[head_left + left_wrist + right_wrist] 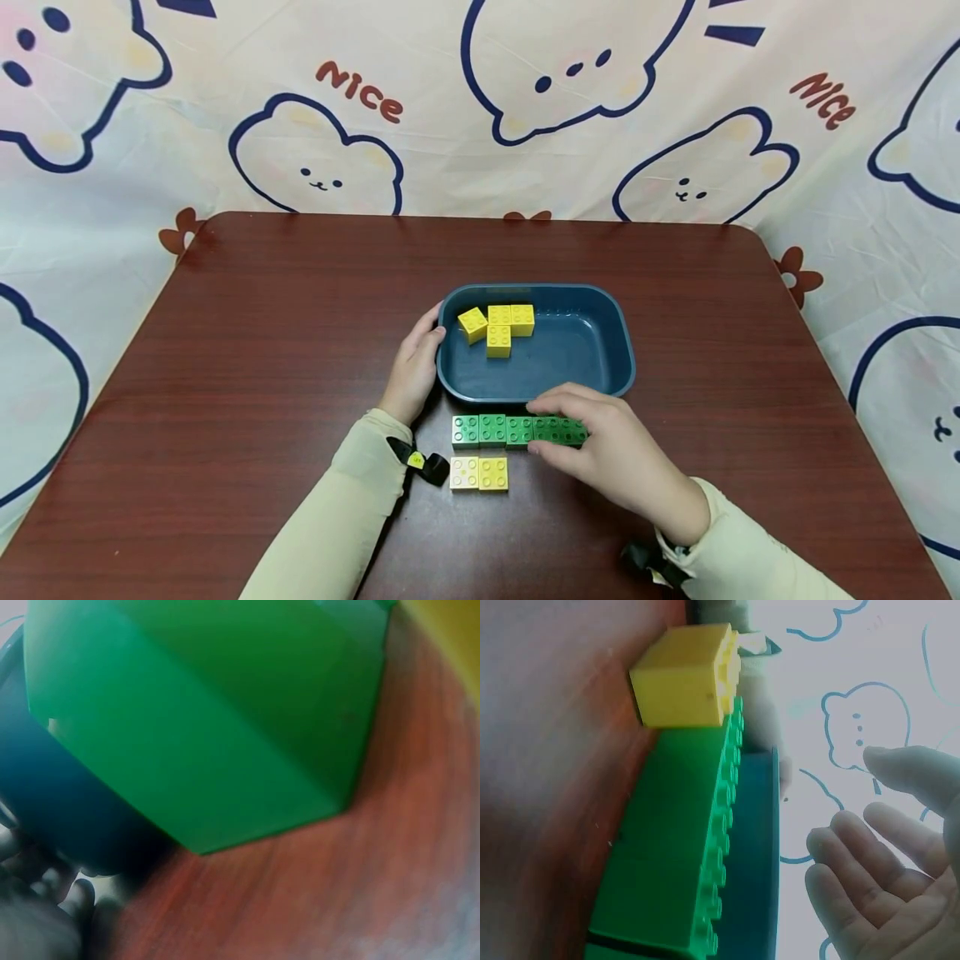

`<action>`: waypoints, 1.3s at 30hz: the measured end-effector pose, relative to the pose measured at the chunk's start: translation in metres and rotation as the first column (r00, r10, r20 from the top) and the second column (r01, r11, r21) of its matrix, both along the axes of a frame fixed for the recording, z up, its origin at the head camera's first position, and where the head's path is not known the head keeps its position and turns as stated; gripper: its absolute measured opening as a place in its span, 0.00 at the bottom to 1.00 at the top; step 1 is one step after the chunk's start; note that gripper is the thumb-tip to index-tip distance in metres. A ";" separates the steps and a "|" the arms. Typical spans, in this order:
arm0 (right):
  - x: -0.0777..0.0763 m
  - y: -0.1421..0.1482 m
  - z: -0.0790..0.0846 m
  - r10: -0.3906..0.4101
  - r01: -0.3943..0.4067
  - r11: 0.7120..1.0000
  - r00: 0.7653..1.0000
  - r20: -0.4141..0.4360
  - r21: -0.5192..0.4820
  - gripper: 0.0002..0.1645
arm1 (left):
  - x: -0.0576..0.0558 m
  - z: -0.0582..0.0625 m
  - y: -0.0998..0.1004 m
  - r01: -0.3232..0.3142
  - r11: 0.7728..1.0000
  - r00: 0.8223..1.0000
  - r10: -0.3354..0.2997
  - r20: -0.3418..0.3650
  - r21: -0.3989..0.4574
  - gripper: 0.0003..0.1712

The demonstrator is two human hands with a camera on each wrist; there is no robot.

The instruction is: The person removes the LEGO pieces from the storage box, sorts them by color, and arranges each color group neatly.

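Observation:
My left hand [412,367] rests against the left end of a dark blue tray [592,367], its thumb at the rim. Several yellow toy bricks [498,342] lie in the left part of that tray. Just in front of it, a row of green toy bricks [492,430] stands studs up. My right hand [607,442] hovers by the row's right end, thumb and fingers apart with nothing between them; the right wrist view shows this hand [892,862] empty too. Nearer to me, two yellow bricks [478,473] sit side by side.
All of this stands on a brown wooden table [262,375]. A pale cloth [450,167] with cartoon drawings hangs behind the table and along its sides. Each wrist carries a black strap camera, the left camera [433,469] close beside the two yellow bricks.

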State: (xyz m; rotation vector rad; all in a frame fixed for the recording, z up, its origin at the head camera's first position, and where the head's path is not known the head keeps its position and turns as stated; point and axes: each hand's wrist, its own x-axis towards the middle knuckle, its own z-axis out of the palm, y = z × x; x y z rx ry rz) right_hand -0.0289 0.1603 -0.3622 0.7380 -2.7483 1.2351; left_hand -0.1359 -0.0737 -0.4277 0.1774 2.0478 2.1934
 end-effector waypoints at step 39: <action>-0.104 0.008 -0.004 -0.179 0.136 0.979 0.932 0.315 0.152 0.24 | 0.002 0.003 0.001 -0.002 1.000 1.000 0.002 0.007 -0.003 0.26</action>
